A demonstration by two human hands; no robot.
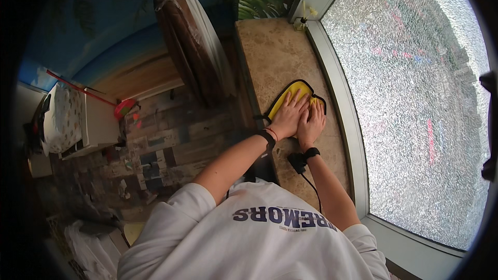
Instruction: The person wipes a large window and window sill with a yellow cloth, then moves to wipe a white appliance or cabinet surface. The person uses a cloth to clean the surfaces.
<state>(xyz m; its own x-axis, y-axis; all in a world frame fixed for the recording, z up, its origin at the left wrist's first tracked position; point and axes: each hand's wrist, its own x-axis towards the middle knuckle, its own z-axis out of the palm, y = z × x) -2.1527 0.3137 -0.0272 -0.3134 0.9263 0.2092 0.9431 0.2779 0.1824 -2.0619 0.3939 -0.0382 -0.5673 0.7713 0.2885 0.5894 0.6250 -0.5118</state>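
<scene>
A yellow fabric piece with black edging (277, 109) lies on the brown stone windowsill (272, 52), with a notch in its upper right edge. Flat on its middle rests my left hand (290, 114), fingers slightly apart. My right hand (312, 123) lies beside it, against the left hand, its fingers spread over the fabric's right part. Neither hand grips the fabric; the palms cover its lower part. Both wrists wear black bands, and a thin red cord is on the left one. Just below the right hand, near the wrist, is a black plug-like device (297, 162) with a cable.
A frosted window (404, 97) in a pale frame runs along the right. A small reed diffuser (300, 24) stands in the sill's far corner. To the left hang brown and white curtains (183, 42); beyond are a white cabinet (102, 124) and a long red stick (81, 88).
</scene>
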